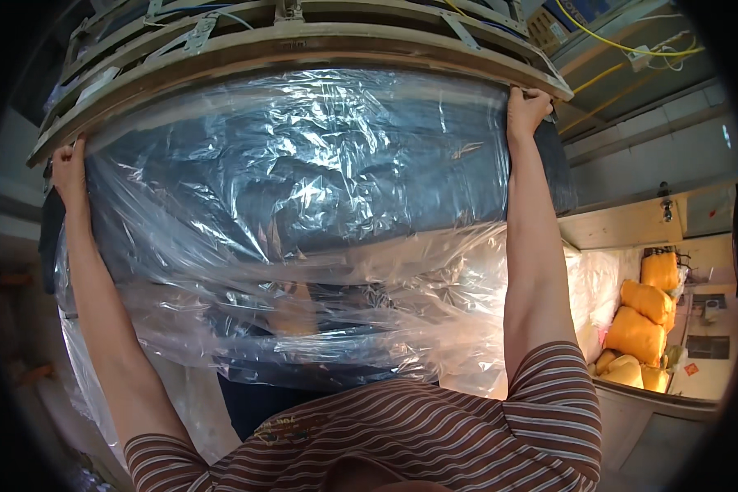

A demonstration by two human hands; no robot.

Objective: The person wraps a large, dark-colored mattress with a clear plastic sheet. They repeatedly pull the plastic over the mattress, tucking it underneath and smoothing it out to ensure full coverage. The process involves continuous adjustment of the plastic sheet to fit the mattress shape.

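A clear plastic sheet [328, 176], wrinkled and glossy, hangs over a large dark grey-blue padded piece [459, 172] and falls in folds toward my body. Along the top of that piece runs a wooden frame [303, 51] with slats and metal brackets. Both my arms are stretched far apart. My left hand [70, 170] is closed on the sheet's edge at the frame's left end. At the right end, just under the wood, my right hand [528, 112] pinches the sheet's other edge. The fingertips of both hands are partly hidden.
Orange bundles [638, 332] are stacked beyond an opening at the right. A yellow cable [603, 34] and a white plug [641, 56] hang at the upper right, near a cardboard box [547, 31]. More clear plastic [594, 283] lies right of my right arm.
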